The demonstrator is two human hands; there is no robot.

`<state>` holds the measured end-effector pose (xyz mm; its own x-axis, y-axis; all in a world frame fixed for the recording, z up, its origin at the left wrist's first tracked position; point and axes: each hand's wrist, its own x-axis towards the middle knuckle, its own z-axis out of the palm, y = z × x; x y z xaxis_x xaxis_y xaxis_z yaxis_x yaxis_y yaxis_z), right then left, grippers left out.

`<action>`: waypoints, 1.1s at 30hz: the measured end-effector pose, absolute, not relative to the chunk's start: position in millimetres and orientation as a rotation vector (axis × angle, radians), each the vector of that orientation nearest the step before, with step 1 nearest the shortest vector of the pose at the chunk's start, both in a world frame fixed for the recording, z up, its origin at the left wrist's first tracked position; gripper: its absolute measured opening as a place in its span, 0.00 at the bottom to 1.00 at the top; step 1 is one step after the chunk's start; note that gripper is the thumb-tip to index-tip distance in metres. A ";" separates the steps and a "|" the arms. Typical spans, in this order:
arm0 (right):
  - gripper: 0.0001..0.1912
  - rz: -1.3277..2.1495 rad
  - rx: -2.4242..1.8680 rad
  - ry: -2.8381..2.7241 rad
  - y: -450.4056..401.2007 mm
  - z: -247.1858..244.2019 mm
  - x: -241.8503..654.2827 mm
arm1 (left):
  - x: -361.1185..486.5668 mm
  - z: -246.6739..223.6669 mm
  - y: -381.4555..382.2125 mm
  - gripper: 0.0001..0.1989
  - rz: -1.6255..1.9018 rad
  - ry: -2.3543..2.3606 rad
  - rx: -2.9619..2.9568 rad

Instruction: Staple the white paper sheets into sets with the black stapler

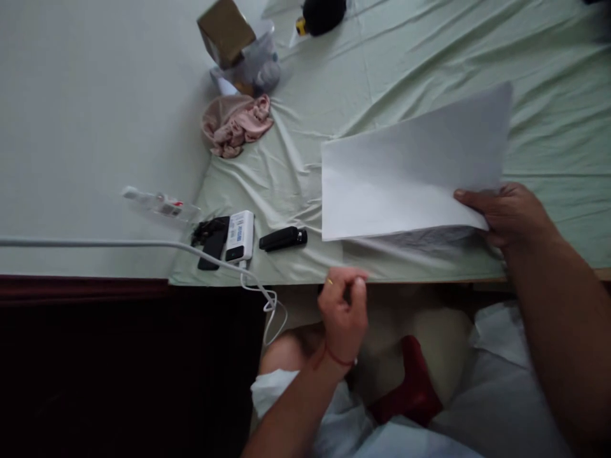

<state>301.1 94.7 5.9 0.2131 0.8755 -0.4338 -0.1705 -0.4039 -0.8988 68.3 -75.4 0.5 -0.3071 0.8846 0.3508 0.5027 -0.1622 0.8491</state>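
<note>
My right hand [513, 213] grips white paper sheets [410, 172] by their lower right corner, thumb on top. The sheets are held tilted over the bed, and a shadowed underside shows along the lower edge. How many sheets there are, I cannot tell. My left hand [344, 312] hovers at the bed's front edge, below the paper and apart from it. Its fingers are curled in, slightly blurred, with nothing visible in them. A black stapler [283, 238] lies on the sheet-covered bed, left of the paper.
A white power bank [240, 235] with a white cable [252, 280] lies beside a dark phone-like slab [214, 245]. Behind are a pink cloth [236, 124], a brown box [226, 32] and a black object [324, 16]. The pale green bedsheet [296, 184] is wrinkled.
</note>
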 end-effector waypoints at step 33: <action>0.05 0.964 -1.597 -0.890 59.0 -15.3 304.7 | -9.1 -21.1 -12.6 0.27 1.153 1.477 0.688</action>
<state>304.7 59.0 -15.3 0.4056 0.9011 -0.1535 0.0809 -0.2026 -0.9759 -9.1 -12.6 -21.1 -0.2444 0.8866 -0.3926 -0.1658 0.3607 0.9178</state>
